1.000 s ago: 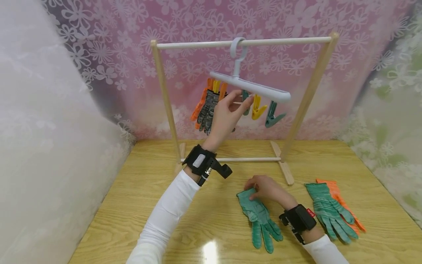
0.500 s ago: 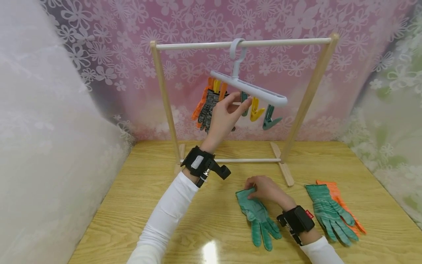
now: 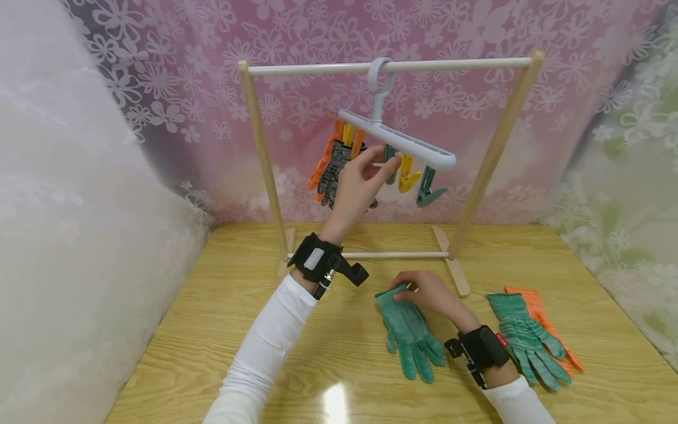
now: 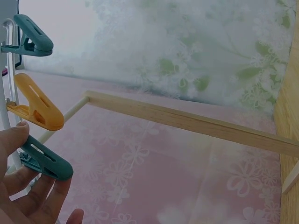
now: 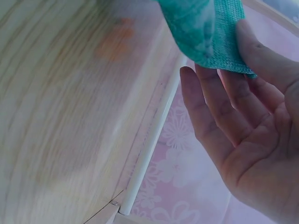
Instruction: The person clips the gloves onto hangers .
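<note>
My left hand (image 3: 356, 182) pinches a dark green clothespin (image 4: 49, 161) between thumb and fingers. That clothespin hangs from the pale grey hanger (image 3: 413, 144), with a yellow clothespin (image 3: 406, 175) and another green clothespin (image 3: 429, 189) beside it. Lower down, my right hand (image 3: 430, 294) pinches the cuff of a green knit glove (image 3: 410, 330), thumb on one face and fingers behind. In the right wrist view the glove's cuff (image 5: 229, 39) is held up off the wood. Behind my left hand, grey and orange gloves (image 3: 331, 171) hang from orange and yellow clothespins (image 3: 348, 135).
A wooden rack (image 3: 492, 165) with a white top bar (image 3: 455, 65) carries the hanger by its ring hook. To the right, another green glove (image 3: 524, 335) lies partly over an orange glove (image 3: 537, 306) on the wooden table (image 3: 201, 353). Floral cloth (image 3: 212, 118) stands behind.
My right hand has raised the green glove's cuff and drawn the glove slightly up and left. The hanger's right end has swung a little left; my left hand keeps its pinch.
</note>
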`<action>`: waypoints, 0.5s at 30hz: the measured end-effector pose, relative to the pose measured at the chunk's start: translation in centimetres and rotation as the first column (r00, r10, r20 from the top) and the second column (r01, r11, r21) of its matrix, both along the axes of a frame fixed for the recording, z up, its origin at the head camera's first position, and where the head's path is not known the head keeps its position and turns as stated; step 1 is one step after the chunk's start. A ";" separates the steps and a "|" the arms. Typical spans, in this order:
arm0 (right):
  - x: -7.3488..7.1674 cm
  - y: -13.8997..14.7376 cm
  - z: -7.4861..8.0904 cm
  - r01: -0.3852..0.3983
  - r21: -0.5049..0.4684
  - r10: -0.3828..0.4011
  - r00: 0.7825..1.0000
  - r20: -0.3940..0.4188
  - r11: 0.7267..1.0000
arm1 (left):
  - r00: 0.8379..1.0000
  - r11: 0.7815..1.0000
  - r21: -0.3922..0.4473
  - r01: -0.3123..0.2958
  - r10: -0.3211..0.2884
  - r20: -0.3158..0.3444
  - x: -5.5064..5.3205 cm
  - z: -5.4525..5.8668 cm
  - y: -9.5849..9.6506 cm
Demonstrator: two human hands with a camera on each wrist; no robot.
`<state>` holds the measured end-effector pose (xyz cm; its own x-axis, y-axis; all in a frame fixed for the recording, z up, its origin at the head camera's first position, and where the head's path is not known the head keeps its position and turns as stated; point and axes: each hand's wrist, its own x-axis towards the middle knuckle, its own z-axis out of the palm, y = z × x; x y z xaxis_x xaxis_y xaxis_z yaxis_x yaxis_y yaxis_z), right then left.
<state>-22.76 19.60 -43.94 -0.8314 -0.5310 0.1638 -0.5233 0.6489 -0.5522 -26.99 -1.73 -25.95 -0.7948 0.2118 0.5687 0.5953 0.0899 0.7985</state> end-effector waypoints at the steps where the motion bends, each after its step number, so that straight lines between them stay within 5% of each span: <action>1: 0.0 0.0 0.1 0.002 -0.014 -0.002 1.000 0.002 1.000 | 1.000 1.000 0.000 -0.001 0.001 0.003 0.0 0.0 0.0; 15: -0.2 0.1 1.0 0.060 -0.220 -0.052 0.998 0.043 0.974 | 1.000 1.000 -0.007 -0.002 0.002 0.003 0.0 0.0 -0.1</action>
<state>-23.00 19.74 -42.95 -0.8665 -0.4374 0.2404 -0.4660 0.5363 -0.7037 -27.00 -1.82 -25.96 -0.7971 0.2141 0.5646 0.5925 0.0971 0.7997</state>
